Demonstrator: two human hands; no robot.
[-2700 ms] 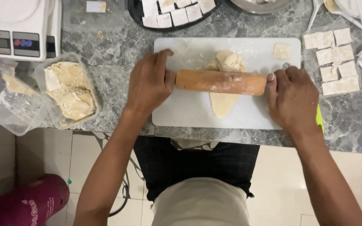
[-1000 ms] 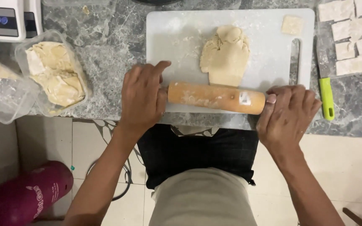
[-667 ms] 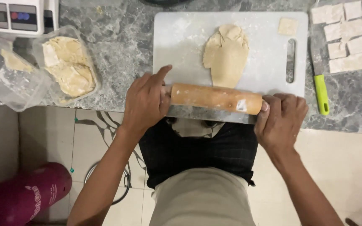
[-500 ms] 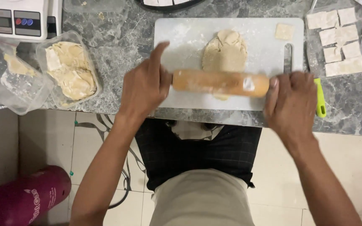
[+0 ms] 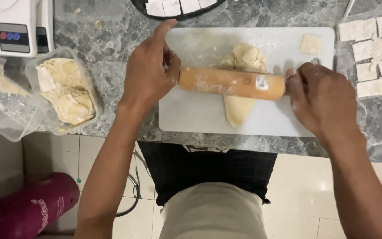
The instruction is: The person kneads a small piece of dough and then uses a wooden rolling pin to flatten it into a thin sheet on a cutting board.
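Observation:
A wooden rolling pin [image 5: 231,82] lies across a long strip of pale dough [image 5: 240,108] on a white cutting board [image 5: 191,115]. My left hand [image 5: 149,73] presses on the pin's left end, and my right hand [image 5: 321,97] grips its right end. The dough shows above and below the pin; its middle is hidden under it. One small square of dough [image 5: 310,43] sits at the board's far right corner.
On the grey stone counter [image 5: 111,66], a clear tub of dough [image 5: 65,90] and an empty lid [image 5: 5,104] stand left, below a white scale [image 5: 14,26]. Cut dough squares [image 5: 374,53] lie at right, a dark tray of squares [image 5: 177,6] behind. A maroon cylinder [image 5: 27,210] stands on the floor.
The rolling pin went from the board's near edge, off the dough, back up over the dough's middle. Both hands moved away from me with it.

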